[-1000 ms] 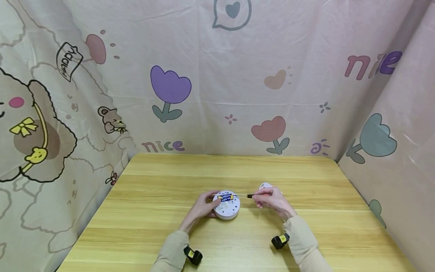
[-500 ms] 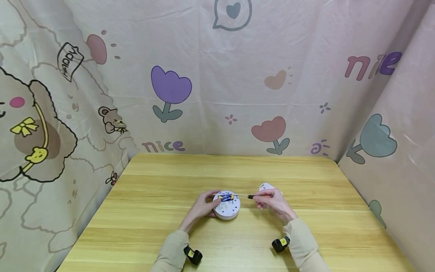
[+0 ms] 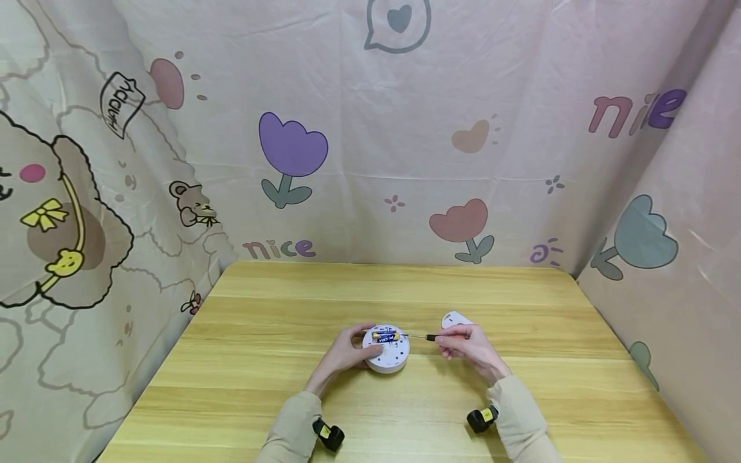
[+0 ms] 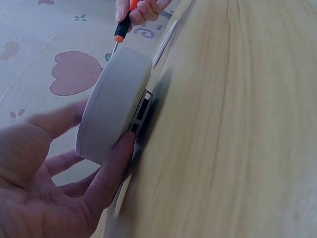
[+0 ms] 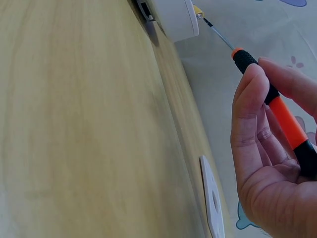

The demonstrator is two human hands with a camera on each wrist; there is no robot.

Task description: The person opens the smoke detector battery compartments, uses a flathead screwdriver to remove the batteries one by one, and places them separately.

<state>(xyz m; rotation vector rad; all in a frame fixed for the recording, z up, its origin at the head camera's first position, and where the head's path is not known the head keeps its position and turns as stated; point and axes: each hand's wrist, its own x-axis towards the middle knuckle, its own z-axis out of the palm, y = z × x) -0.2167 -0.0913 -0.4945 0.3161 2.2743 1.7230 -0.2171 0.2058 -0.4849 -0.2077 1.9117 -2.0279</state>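
A round white device [image 3: 389, 363], like a smoke alarm, is gripped at its left side by my left hand [image 3: 346, 350], thumb over its face and fingers around the rim. Blue and yellow batteries [image 3: 385, 336] lie on its upper face, one of them tilted. My right hand [image 3: 470, 347] pinches a screwdriver [image 5: 287, 119] with an orange and black handle. The screwdriver's tip meets the yellow end of a battery [image 5: 198, 11] at the device's edge in the right wrist view. In the left wrist view the device [image 4: 111, 104] is held on edge between thumb and fingers.
A flat white plate [image 3: 455, 318] with holes lies on the wooden table [image 3: 278, 302] just behind my right hand. A printed curtain [image 3: 370, 128] hangs along the back and both sides of the table.
The batteries have shifted, and one now sits raised and tilted. My left thumb has slid lower across the device's face. My right hand has moved slightly right with the screwdriver.
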